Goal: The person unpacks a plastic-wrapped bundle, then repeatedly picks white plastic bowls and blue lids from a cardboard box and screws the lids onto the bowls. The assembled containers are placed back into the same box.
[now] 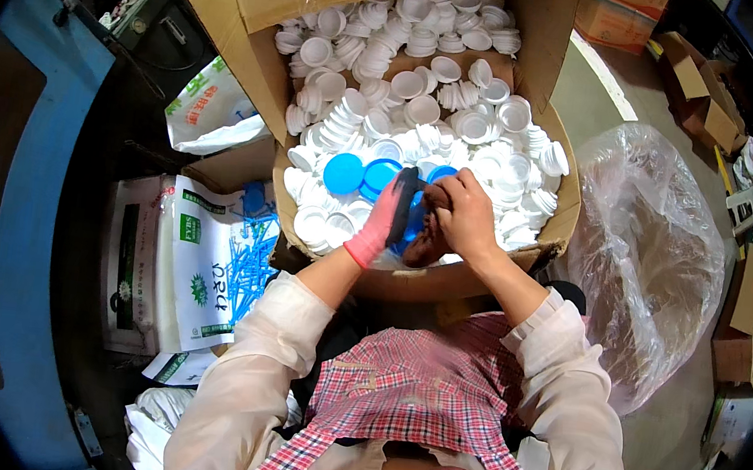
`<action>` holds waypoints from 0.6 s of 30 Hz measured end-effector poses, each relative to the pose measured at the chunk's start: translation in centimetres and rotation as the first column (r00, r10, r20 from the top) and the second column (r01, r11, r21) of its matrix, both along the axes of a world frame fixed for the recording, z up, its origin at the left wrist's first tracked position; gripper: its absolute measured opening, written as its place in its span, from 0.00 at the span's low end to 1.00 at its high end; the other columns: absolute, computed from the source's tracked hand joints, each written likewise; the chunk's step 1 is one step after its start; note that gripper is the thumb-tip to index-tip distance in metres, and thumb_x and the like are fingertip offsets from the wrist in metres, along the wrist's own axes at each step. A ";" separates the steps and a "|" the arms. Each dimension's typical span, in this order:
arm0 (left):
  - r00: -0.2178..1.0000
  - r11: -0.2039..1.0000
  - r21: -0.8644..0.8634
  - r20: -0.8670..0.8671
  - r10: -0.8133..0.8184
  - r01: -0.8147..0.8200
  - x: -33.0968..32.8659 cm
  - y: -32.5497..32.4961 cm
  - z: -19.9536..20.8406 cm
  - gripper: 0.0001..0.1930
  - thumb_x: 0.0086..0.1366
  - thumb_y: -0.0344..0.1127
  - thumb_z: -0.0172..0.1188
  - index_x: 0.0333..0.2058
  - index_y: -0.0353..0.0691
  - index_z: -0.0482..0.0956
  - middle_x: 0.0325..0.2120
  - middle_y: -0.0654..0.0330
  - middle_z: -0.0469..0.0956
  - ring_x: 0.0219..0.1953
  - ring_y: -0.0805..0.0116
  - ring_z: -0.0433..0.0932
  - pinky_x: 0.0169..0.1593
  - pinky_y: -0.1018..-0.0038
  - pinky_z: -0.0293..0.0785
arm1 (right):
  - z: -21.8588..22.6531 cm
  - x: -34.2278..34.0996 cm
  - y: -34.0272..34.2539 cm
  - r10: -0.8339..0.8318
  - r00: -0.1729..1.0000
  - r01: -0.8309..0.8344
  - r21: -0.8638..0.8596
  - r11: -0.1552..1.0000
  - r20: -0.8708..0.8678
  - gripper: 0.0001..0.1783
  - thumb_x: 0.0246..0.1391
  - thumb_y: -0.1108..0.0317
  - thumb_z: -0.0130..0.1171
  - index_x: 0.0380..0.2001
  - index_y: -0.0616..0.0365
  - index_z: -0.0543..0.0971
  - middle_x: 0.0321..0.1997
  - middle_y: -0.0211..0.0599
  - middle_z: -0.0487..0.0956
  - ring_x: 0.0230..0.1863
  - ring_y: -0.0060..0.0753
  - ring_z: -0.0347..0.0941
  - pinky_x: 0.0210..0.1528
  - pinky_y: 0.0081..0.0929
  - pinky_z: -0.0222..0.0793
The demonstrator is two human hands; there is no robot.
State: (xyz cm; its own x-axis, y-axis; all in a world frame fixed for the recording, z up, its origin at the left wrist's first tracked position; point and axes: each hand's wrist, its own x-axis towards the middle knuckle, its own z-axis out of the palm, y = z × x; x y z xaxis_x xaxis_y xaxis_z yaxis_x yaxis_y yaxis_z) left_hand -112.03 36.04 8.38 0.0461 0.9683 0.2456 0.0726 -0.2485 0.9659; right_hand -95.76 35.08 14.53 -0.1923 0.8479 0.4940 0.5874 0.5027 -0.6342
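Observation:
Both my hands meet over the front part of a cardboard box (426,286) full of small white plastic caps (422,111). My left hand (382,222), in a pink glove with a dark palm, is closed; what its fingers hold is hidden. Beside it my bare right hand (473,216) is closed on a crumpled brown cloth (429,243). Bright blue plastic shows between and behind the hands. A round blue cap (343,174) and a blue ring-shaped cap (380,178) lie on the white ones, just left of my hands.
Left of the box, thin blue plastic pieces (250,263) lie on a printed white bag (199,262). Another white bag (215,112) is farther back. A large clear plastic bag (645,254) stands at the right, with opened cartons (749,315) along the far right.

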 end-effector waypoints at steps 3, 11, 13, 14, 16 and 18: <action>0.533 0.950 0.220 -0.788 0.308 -0.223 -3.5 2.6 1.3 0.30 0.60 0.50 0.61 0.56 0.39 0.69 0.48 0.50 0.72 0.52 0.51 0.71 0.54 0.64 0.67 | 0.3 1.6 0.3 -0.014 0.999 0.017 -0.078 0.997 0.029 0.08 0.42 0.74 0.61 0.30 0.51 0.82 0.32 0.41 0.71 0.35 0.48 0.72 0.36 0.40 0.69; 0.385 0.935 0.028 -0.907 0.173 -0.354 -10.0 5.2 0.5 0.34 0.54 0.53 0.64 0.58 0.47 0.70 0.45 0.46 0.73 0.50 0.48 0.72 0.53 0.59 0.69 | -0.6 1.4 1.1 0.088 0.996 -0.088 -0.082 0.993 -0.010 0.16 0.39 0.77 0.61 0.37 0.55 0.80 0.34 0.41 0.72 0.37 0.48 0.72 0.38 0.38 0.70; 0.726 0.954 0.020 -0.644 0.240 -0.298 -10.5 5.7 1.3 0.27 0.61 0.45 0.60 0.57 0.43 0.70 0.44 0.48 0.76 0.47 0.55 0.75 0.52 0.63 0.71 | -0.7 0.6 1.6 0.129 0.989 -0.131 -0.025 0.991 -0.073 0.18 0.39 0.78 0.60 0.38 0.56 0.80 0.35 0.41 0.72 0.37 0.48 0.72 0.38 0.37 0.70; 0.997 0.973 -0.224 -0.055 0.049 -0.060 -10.6 6.1 1.9 0.22 0.65 0.38 0.56 0.56 0.38 0.69 0.47 0.52 0.76 0.47 0.65 0.75 0.51 0.68 0.72 | -0.7 0.2 1.8 0.151 0.983 -0.151 0.004 0.989 -0.104 0.18 0.39 0.79 0.60 0.39 0.56 0.79 0.35 0.41 0.72 0.37 0.48 0.71 0.38 0.37 0.70; 0.995 0.998 -0.023 0.074 -0.063 0.065 -8.5 3.6 1.6 0.19 0.67 0.33 0.53 0.55 0.35 0.69 0.47 0.56 0.76 0.46 0.71 0.74 0.52 0.72 0.71 | -0.4 -1.0 1.8 0.194 0.974 -0.185 0.081 0.979 -0.118 0.22 0.38 0.79 0.60 0.41 0.55 0.78 0.37 0.41 0.71 0.39 0.48 0.70 0.40 0.37 0.69; 0.914 0.970 -0.054 0.352 -0.202 0.235 -6.4 3.1 1.3 0.17 0.70 0.34 0.48 0.54 0.35 0.70 0.46 0.54 0.77 0.47 0.68 0.75 0.53 0.71 0.72 | -0.5 -2.1 1.5 0.201 0.973 -0.185 0.135 0.973 -0.114 0.22 0.37 0.79 0.61 0.42 0.55 0.77 0.37 0.41 0.71 0.39 0.49 0.70 0.41 0.37 0.68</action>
